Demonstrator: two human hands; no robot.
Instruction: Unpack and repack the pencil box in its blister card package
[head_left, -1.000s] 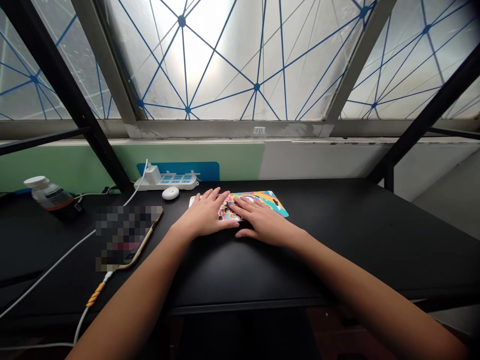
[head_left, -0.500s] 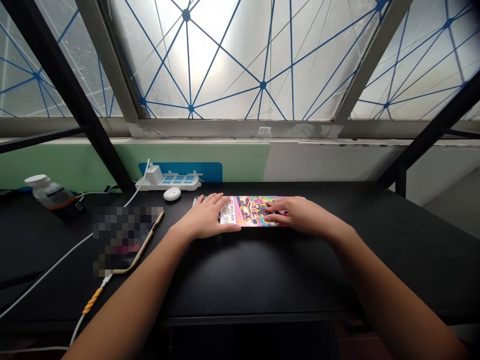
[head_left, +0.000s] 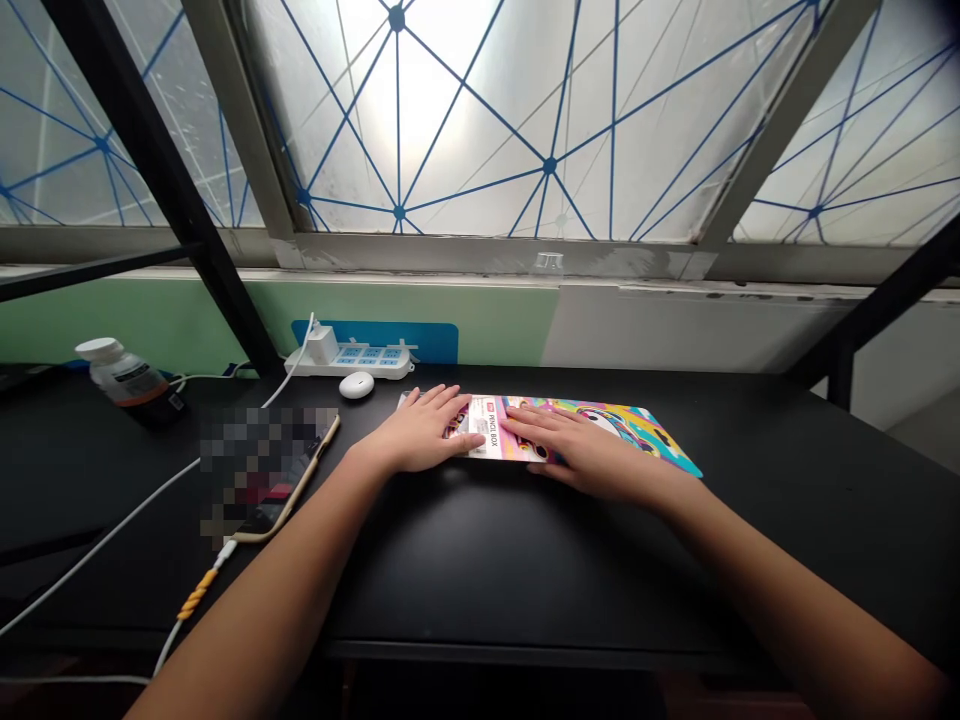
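So our right hand had shifted in toward the left hand, leaving the right end of the pencil-box pack uncovered; both hands lay flat on it, clenching nothing. We had it on the black desk, bright multicoloured, "PENCIL BOX" label between our hands

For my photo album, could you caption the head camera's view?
Bare left hand and right hand lie on a flat, multicoloured, cartoon-printed item labelled PENCIL BOX on a black desk.
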